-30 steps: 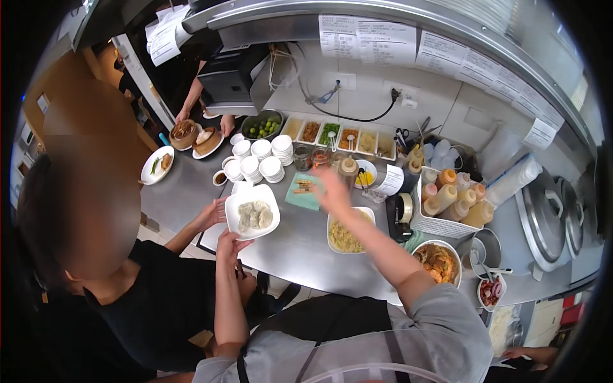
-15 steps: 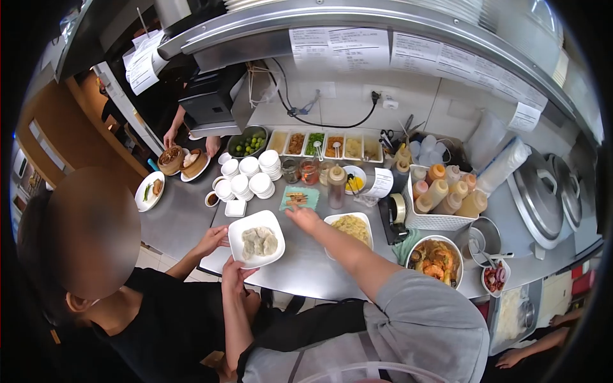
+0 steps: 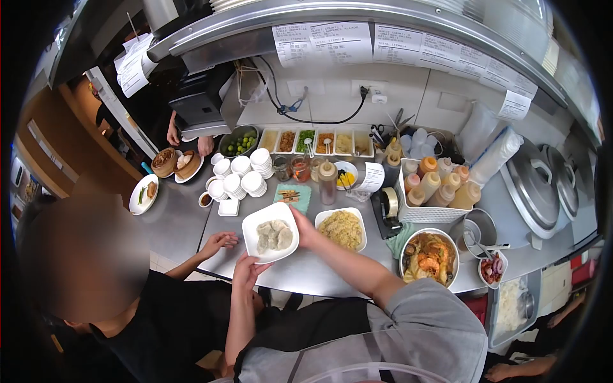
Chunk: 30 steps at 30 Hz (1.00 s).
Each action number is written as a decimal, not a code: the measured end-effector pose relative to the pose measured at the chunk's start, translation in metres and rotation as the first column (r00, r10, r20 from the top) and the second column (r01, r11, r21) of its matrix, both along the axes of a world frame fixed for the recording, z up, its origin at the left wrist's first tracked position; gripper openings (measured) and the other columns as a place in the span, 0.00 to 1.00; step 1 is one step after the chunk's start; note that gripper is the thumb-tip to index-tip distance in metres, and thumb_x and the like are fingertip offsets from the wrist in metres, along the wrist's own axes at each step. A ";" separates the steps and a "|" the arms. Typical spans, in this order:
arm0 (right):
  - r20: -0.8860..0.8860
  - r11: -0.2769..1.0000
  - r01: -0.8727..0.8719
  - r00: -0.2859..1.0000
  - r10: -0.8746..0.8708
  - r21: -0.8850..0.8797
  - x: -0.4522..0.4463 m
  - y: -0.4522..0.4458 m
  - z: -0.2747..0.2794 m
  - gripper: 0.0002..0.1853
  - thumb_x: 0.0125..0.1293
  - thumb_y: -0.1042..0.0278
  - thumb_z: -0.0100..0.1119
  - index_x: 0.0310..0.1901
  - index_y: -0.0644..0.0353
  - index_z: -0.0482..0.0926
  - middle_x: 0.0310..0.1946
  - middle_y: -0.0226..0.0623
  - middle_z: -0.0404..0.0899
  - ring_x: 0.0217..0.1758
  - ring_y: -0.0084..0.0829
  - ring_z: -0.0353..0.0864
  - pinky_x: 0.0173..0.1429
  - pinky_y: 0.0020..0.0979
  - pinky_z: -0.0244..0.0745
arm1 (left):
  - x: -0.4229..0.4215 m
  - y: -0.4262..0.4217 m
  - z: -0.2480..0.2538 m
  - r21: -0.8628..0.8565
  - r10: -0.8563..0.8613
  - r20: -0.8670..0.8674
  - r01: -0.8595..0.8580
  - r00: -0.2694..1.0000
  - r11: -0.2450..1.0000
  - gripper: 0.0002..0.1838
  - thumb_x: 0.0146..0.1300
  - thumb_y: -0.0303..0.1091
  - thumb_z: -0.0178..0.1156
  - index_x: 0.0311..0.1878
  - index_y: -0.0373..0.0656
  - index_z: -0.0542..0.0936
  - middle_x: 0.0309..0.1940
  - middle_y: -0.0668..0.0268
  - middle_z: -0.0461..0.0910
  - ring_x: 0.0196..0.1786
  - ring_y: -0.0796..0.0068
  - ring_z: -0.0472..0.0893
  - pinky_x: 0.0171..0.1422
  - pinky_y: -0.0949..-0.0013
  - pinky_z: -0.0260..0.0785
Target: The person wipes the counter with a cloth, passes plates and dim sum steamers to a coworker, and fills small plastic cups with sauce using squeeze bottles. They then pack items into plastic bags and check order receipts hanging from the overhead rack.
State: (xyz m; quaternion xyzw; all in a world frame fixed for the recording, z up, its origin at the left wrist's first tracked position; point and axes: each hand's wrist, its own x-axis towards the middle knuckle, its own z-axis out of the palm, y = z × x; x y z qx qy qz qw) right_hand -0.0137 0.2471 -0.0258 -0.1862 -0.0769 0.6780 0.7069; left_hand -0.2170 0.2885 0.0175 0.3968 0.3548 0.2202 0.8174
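A square white plate with several pale dumplings is held above the steel counter, tilted slightly. My left hand grips its lower-left edge, with the fingers partly beneath it. On the right edge, my right hand closes on the same plate, its fingertips hidden behind the rim. A co-worker's hand is just left of the plate, apart from it. Beyond the plate lies a green cloth with small wooden clips on it. Right of my forearm stands a square dish of fried rice.
White cups stand stacked at the back left, before topping tubs. A sauce bottle, tape dispenser, basket of squeeze bottles and shrimp bowl occupy the right. A co-worker stands close on my left.
My right hand has moved from the wooden clips to the plate's right edge. The co-worker's hand has let go of the plate, which has shifted right.
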 end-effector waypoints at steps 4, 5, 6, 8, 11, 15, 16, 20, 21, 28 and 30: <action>-0.312 0.994 0.019 0.950 0.016 0.109 -0.033 -0.015 0.008 0.26 0.65 0.46 0.35 0.57 0.56 0.63 0.55 0.37 0.66 0.59 0.36 0.63 0.65 0.39 0.53 | 0.009 0.000 -0.007 -0.021 0.043 0.036 -0.042 0.998 0.999 0.22 0.50 0.18 0.43 0.52 0.29 0.62 0.46 0.49 0.70 0.43 0.57 0.77 0.44 0.61 0.76; -0.384 0.985 0.036 0.923 0.033 0.171 -0.040 -0.017 0.006 0.27 0.65 0.45 0.34 0.57 0.55 0.62 0.57 0.37 0.64 0.60 0.37 0.62 0.65 0.39 0.53 | 0.009 0.000 -0.009 -0.037 0.066 0.041 -0.064 0.997 0.997 0.22 0.50 0.18 0.43 0.53 0.29 0.62 0.46 0.50 0.71 0.43 0.57 0.77 0.44 0.61 0.76; -0.387 0.994 0.025 0.922 0.016 0.102 -0.044 -0.021 0.004 0.28 0.65 0.44 0.32 0.59 0.54 0.60 0.59 0.36 0.61 0.61 0.36 0.60 0.66 0.39 0.51 | 0.008 0.001 -0.011 -0.040 0.066 0.042 -0.065 0.997 0.997 0.22 0.50 0.18 0.43 0.53 0.29 0.62 0.46 0.50 0.71 0.43 0.57 0.77 0.44 0.61 0.76; -0.305 1.000 -0.003 0.952 -0.006 -0.029 -0.049 -0.035 0.003 0.28 0.65 0.44 0.32 0.59 0.54 0.60 0.59 0.35 0.61 0.61 0.35 0.61 0.66 0.40 0.51 | 0.001 0.004 -0.014 -0.016 0.092 0.013 -0.092 0.996 0.996 0.22 0.50 0.17 0.43 0.53 0.30 0.63 0.45 0.50 0.72 0.42 0.57 0.78 0.44 0.61 0.77; -0.214 0.974 -0.064 0.977 0.016 -0.217 -0.041 -0.045 -0.010 0.27 0.65 0.45 0.33 0.60 0.52 0.59 0.60 0.34 0.60 0.61 0.33 0.61 0.65 0.39 0.52 | -0.011 0.008 -0.017 0.055 0.142 0.018 -0.143 0.990 0.988 0.22 0.51 0.17 0.43 0.52 0.30 0.63 0.44 0.50 0.72 0.41 0.57 0.78 0.42 0.62 0.77; 0.175 0.969 0.228 0.962 -0.209 -0.099 0.012 -0.048 0.038 0.23 0.66 0.51 0.36 0.58 0.53 0.61 0.52 0.34 0.68 0.56 0.28 0.66 0.59 0.35 0.61 | -0.036 0.019 -0.024 0.107 0.166 -0.058 -0.160 0.984 0.981 0.23 0.50 0.18 0.42 0.53 0.31 0.63 0.45 0.49 0.72 0.43 0.56 0.77 0.43 0.63 0.77; 0.407 0.948 0.317 0.868 -0.285 -0.010 0.024 -0.045 0.065 0.23 0.65 0.51 0.41 0.57 0.53 0.63 0.49 0.33 0.70 0.52 0.25 0.68 0.56 0.32 0.62 | -0.040 0.017 -0.020 0.095 0.183 -0.080 -0.175 0.980 0.980 0.23 0.50 0.17 0.42 0.53 0.30 0.63 0.43 0.48 0.72 0.43 0.54 0.77 0.43 0.63 0.77; 0.831 0.779 0.501 0.190 -0.523 0.376 0.070 -0.030 0.168 0.16 0.61 0.64 0.52 0.50 0.58 0.71 0.30 0.29 0.75 0.34 0.17 0.72 0.40 0.20 0.66 | -0.052 0.013 -0.027 0.072 0.202 -0.067 -0.197 0.977 0.978 0.22 0.49 0.17 0.42 0.52 0.30 0.63 0.43 0.48 0.72 0.41 0.54 0.78 0.42 0.63 0.77; 0.803 0.702 0.531 0.066 -0.593 0.475 0.075 -0.029 0.189 0.15 0.60 0.67 0.52 0.48 0.60 0.72 0.25 0.28 0.75 0.29 0.17 0.72 0.36 0.19 0.66 | -0.053 0.011 -0.029 0.064 0.198 -0.053 -0.195 0.979 0.979 0.22 0.49 0.17 0.43 0.52 0.30 0.64 0.43 0.48 0.72 0.41 0.54 0.78 0.42 0.63 0.77; 0.764 0.648 0.477 -0.081 -0.641 0.594 0.066 -0.036 0.275 0.34 0.56 0.74 0.51 0.64 0.58 0.49 0.16 0.26 0.67 0.21 0.15 0.64 0.30 0.19 0.63 | -0.059 0.008 -0.041 0.025 0.215 -0.058 -0.214 0.975 0.977 0.18 0.50 0.17 0.42 0.47 0.29 0.66 0.41 0.50 0.73 0.39 0.56 0.79 0.37 0.64 0.78; 0.791 0.683 0.468 -0.056 -0.610 0.560 0.065 -0.035 0.278 0.38 0.56 0.74 0.51 0.66 0.57 0.43 0.16 0.26 0.66 0.21 0.15 0.63 0.30 0.19 0.62 | -0.058 0.006 -0.040 0.021 0.224 -0.057 -0.223 0.973 0.975 0.18 0.50 0.18 0.43 0.47 0.29 0.67 0.41 0.50 0.74 0.39 0.56 0.79 0.37 0.64 0.78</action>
